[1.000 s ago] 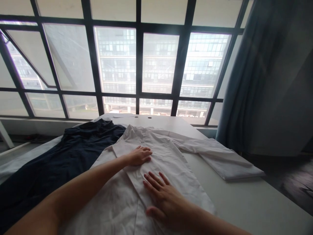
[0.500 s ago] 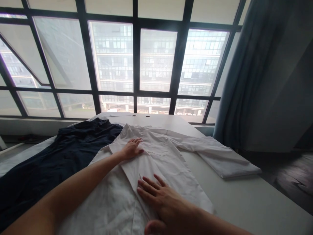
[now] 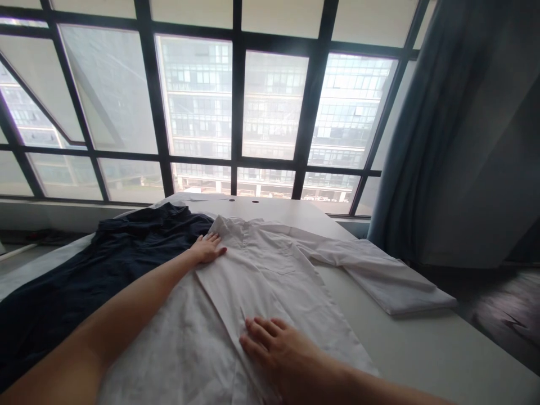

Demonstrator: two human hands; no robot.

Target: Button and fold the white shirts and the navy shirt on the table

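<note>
A white shirt point(image 3: 287, 281) lies spread over the table, one long sleeve point(image 3: 388, 275) stretching off to the right. Flat on its upper left part rests my left hand point(image 3: 206, 247), open, with fingers spread. My right hand point(image 3: 280, 343) presses on the lower middle of the shirt, near a lengthwise fold. Its fingers are slightly bent and apart from any grip; the thumb is hidden. A dark navy garment point(image 3: 126, 264) lies beside the shirt, under and left of my left forearm.
The white tabletop point(image 3: 422, 343) shows on the right and at the far end, where it has two dark holes. Behind it stands a large dark-framed window point(image 3: 236, 112). A grey-blue curtain point(image 3: 413, 169) hangs at the right.
My left hand has slid left and slightly up the shirt, toward its edge. My right hand stays near the same spot, its fingers more bent and closer together.
</note>
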